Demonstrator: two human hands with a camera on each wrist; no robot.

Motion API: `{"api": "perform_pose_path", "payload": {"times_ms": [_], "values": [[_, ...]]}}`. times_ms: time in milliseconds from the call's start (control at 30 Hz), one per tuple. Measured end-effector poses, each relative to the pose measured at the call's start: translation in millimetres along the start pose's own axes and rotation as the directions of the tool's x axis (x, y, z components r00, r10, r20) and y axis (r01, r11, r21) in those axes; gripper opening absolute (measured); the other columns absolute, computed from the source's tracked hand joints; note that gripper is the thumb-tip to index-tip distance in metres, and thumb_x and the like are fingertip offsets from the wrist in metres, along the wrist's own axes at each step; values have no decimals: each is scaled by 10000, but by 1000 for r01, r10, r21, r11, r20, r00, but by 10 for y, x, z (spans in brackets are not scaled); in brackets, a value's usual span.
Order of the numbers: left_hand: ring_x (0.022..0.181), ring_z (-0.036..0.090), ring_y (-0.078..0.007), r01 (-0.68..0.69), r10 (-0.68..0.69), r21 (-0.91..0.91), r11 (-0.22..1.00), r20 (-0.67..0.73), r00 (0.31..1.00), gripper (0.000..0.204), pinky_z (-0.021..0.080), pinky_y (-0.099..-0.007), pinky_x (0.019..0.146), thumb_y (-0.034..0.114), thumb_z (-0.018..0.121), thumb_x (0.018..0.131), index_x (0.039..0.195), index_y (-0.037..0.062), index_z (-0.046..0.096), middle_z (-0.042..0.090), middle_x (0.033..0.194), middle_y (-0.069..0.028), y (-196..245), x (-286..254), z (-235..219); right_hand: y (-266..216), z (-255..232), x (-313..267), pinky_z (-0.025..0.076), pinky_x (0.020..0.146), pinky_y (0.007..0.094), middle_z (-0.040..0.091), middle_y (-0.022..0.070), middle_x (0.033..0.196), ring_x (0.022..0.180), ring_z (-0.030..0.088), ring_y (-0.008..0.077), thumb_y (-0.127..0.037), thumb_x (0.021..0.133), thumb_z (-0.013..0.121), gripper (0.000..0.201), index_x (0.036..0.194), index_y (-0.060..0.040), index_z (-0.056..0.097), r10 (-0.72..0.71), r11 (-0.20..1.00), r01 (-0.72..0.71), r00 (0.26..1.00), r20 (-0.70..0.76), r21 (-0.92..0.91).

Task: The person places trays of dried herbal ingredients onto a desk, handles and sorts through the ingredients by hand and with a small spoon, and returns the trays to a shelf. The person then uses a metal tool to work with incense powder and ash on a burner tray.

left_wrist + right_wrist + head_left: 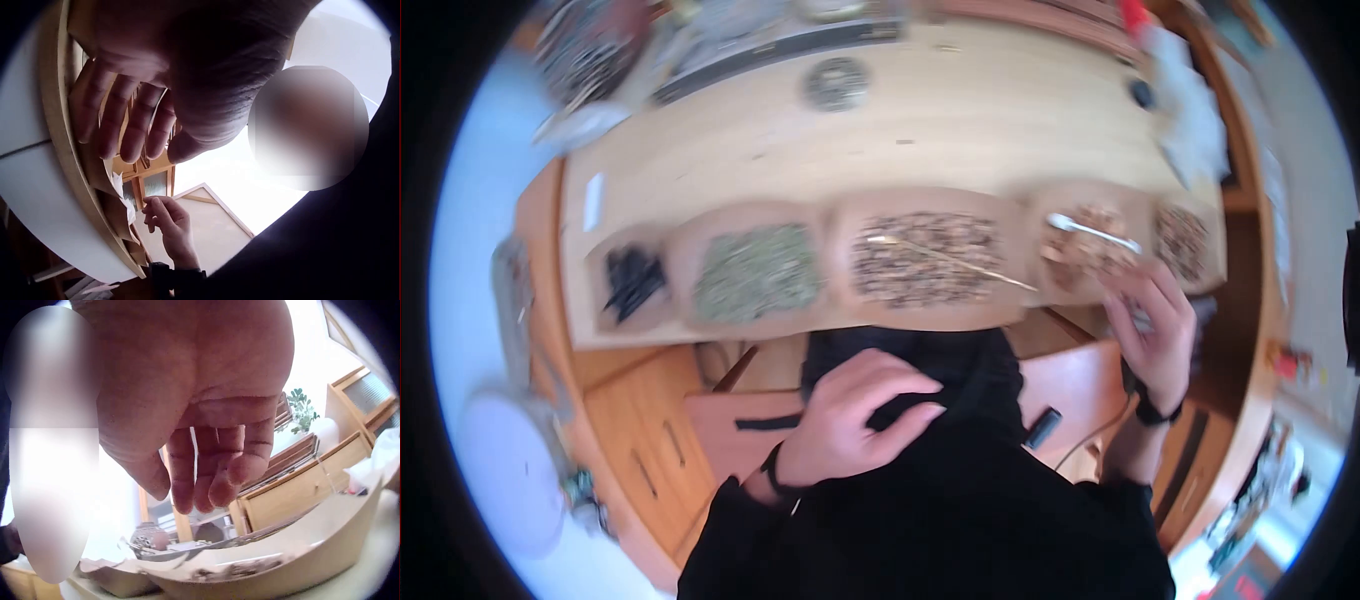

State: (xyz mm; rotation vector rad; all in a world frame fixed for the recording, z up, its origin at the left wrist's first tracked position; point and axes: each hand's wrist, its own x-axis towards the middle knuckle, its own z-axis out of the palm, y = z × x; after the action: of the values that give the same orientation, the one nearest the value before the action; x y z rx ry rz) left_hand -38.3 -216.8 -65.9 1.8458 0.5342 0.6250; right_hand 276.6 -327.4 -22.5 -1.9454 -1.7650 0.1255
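My left hand [855,415] hovers over the lap, short of the table's front edge, with relaxed fingers and nothing in them. In the left wrist view its fingers [114,119] hang down, slightly bent. My right hand [1155,325] hangs at the front edge of a brown paper tray [1060,200] of light brown chips. A white stick-like utensil [1095,233] lies across that tray. The right wrist view has the hand's fingers [182,481] loosely bent, with no object between them. Left of that tray, a gold, long-handled utensil [950,262] rests across a wider tray of brown pieces [900,290].
Farther left are trays of dried green herb [760,270] and black pieces [633,282]. A small tray of brown bits [1182,240] ends the row at right. A round patterned object [837,83] sits behind. A white plastic bag [1195,120] lies at the back right.
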Motion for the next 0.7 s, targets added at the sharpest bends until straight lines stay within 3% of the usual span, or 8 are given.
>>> {"api": "perform_pose_path", "payload": {"times_ms": [133, 233, 367, 400, 433, 500, 533, 700], "values": [[768, 679, -253, -11, 19, 48, 999, -178, 984, 232, 533, -347, 682, 18, 844, 786, 1000, 30, 755, 719, 863, -93, 4, -135, -294, -295, 342, -7, 499, 623, 372, 685, 116, 859, 718, 654, 295, 31, 790, 780, 269, 1046, -43, 744, -28, 997, 30, 999, -27, 69], [654, 629, -220, -60, 231, 460, 886, -325, 917, 191, 485, -328, 594, 28, 863, 751, 908, 70, 762, 697, 783, -56, -3, -194, -636, -367, 498, -27, 470, 606, 350, 681, 108, 797, 686, 636, 268, -37, 823, 775, 158, 972, -31, 725, -96, 976, 101, 995, -36, 193], [610, 565, -236, 381, 98, 514, 769, -682, 725, 243, 464, -361, 583, -19, 780, 779, 1009, 41, 728, 581, 720, -50, -264, -564, -1194, -455, 744, -98, 479, 625, 351, 681, 92, 764, 667, 638, 260, -6, 866, 708, 137, 1002, -20, 721, -71, 946, 94, 994, -84, 310], [643, 563, -249, 461, 63, 477, 748, -744, 666, 283, 465, -375, 605, -24, 753, 784, 1057, 38, 717, 552, 724, -58, -346, -625, -1346, -476, 822, -137, 484, 630, 348, 686, 94, 770, 674, 644, 257, 14, 877, 689, 175, 1046, -17, 722, 33, 945, 9, 992, -122, 328], [643, 563, -249, 464, 62, 478, 746, -743, 666, 283, 465, -375, 605, -24, 753, 784, 1057, 38, 717, 552, 724, -58, -318, -597, -1459, -484, 856, -170, 490, 635, 346, 690, 96, 775, 681, 649, 253, 34, 887, 670, 215, 1090, -13, 723, 140, 935, -79, 978, -156, 346], [752, 560, -281, 359, 154, 804, 473, -477, 866, 339, 467, -408, 681, -16, 724, 772, 1105, 41, 698, 550, 793, -80, -238, -521, -1643, -424, 825, -192, 499, 636, 324, 696, 114, 797, 696, 661, 238, 80, 895, 641, 283, 1155, -7, 715, 84, 959, -39, 985, -149, 279], [865, 576, -290, 343, 93, 846, 409, -412, 906, 341, 469, -416, 771, 4, 723, 746, 1083, 58, 710, 581, 893, -85, -273, -562, -1702, -402, 813, -209, 499, 627, 311, 696, 119, 801, 701, 666, 233, 94, 894, 632, 288, 1151, -4, 715, 94, 954, -46, 984, -153, 295], [902, 600, -288, 220, 145, 916, 335, -281, 949, 269, 478, -401, 800, -12, 726, 751, 1007, 70, 717, 628, 965, -78, -406, -537, -1712, -335, 696, -212, 489, 585, 294, 680, 136, 819, 707, 677, 227, 122, 888, 616, 294, 1133, -3, 719, 52, 960, -5, 985, -163, 281]]}}
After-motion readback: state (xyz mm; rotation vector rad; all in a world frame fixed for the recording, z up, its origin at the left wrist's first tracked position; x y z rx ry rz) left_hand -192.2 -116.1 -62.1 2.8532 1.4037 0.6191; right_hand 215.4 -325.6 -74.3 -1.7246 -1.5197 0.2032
